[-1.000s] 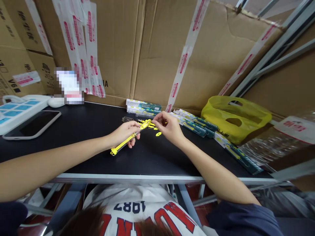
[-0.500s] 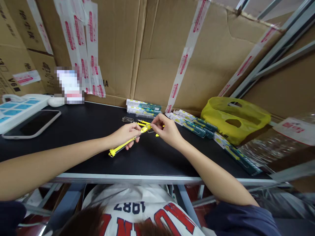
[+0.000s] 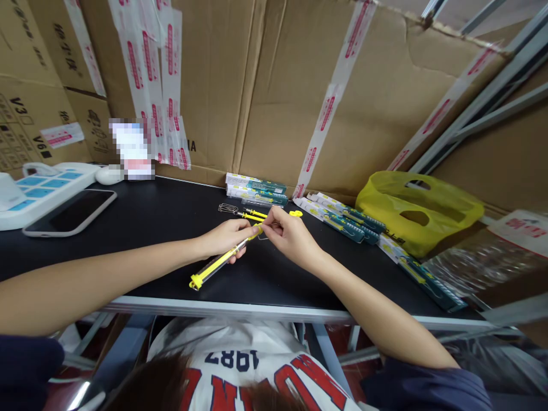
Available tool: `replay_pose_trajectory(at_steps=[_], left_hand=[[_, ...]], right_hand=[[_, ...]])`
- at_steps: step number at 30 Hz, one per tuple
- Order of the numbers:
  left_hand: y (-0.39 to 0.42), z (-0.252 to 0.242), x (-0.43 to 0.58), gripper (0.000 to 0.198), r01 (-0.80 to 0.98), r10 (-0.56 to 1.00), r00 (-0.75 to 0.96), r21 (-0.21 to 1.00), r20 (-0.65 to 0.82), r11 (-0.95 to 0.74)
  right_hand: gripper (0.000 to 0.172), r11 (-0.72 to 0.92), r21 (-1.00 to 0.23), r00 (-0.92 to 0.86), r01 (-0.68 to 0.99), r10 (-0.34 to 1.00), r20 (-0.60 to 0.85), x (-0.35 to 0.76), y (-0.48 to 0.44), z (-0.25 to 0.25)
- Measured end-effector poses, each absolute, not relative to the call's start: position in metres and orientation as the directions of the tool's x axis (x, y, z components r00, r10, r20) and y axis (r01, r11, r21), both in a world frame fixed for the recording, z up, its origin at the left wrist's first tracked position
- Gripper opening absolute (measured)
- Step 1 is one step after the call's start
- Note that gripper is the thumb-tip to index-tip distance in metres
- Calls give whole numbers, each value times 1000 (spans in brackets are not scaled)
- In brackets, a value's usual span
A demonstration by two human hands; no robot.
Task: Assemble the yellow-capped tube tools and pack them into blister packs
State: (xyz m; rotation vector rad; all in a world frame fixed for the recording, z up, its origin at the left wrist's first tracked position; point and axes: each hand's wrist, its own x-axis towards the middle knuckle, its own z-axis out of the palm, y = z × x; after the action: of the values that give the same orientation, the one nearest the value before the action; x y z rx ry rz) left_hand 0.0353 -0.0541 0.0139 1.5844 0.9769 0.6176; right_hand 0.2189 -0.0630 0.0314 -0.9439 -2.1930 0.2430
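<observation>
My left hand (image 3: 229,237) is closed around a slim clear tube with yellow end fittings (image 3: 214,267). The tube slants, its lower yellow cap towards me on the left. At the tube's upper yellow end, my right hand (image 3: 285,231) pinches with thumb and forefinger; what lies between the fingertips is too small to make out. A thin bent wire (image 3: 262,238) shows just below those fingers. Behind the hands lie yellow rods with metal tips (image 3: 256,215), partly hidden by my right hand. A bundle of wire hooks (image 3: 228,208) lies left of the rods, and a small yellow piece (image 3: 295,214) lies to their right.
Printed slim boxes (image 3: 257,188) are stacked at the back, with more boxes (image 3: 334,220) to the right. A yellow plastic bag (image 3: 385,220) and clear wrapping (image 3: 458,262) sit at the right. At the left are a phone (image 3: 71,214) and a power strip (image 3: 55,185). Cardboard (image 3: 274,103) walls the back.
The view has shifted slightly. My right fingers have come closer to the tube's upper end. The small yellow piece now shows beyond my right hand instead of below it.
</observation>
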Motion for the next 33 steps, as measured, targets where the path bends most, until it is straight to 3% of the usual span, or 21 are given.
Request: replay_pose_trajectory(at_steps=[6,8,11,15,17,21,28,33], left_hand=[[-58,17,35,28,150,842,539,987,-30,-61],[-59,18,36,25,78,856,518,996,-6,-40],[-59,19,37,22,-31,866,498,999,28,-15],[-57,14,38,22,-124,861,498,991,99,-43],[-57,12,39,23,-131,862,495,990,110,-51],[-62,13,41,27,-125,865,494,992,87,-29],[-65,22,41,48,-104,796,598,977,-90,188],[-61,25,36,55,-114,700,706,958,-108,263]], right_hand=[[9,702,-620,-301,351,712,635,208,-70,24],[21,664,-714,-234,219,747,622,203,-71,20],[44,564,-825,-158,37,818,553,198,-72,16],[42,314,-947,-197,-69,926,321,194,-72,14],[37,240,-966,-258,-94,931,256,193,-72,14],[31,253,-957,-294,-144,912,286,192,-72,13],[27,289,-945,-360,-154,874,327,197,-68,17],[31,308,-937,-427,-163,834,348,201,-68,23]])
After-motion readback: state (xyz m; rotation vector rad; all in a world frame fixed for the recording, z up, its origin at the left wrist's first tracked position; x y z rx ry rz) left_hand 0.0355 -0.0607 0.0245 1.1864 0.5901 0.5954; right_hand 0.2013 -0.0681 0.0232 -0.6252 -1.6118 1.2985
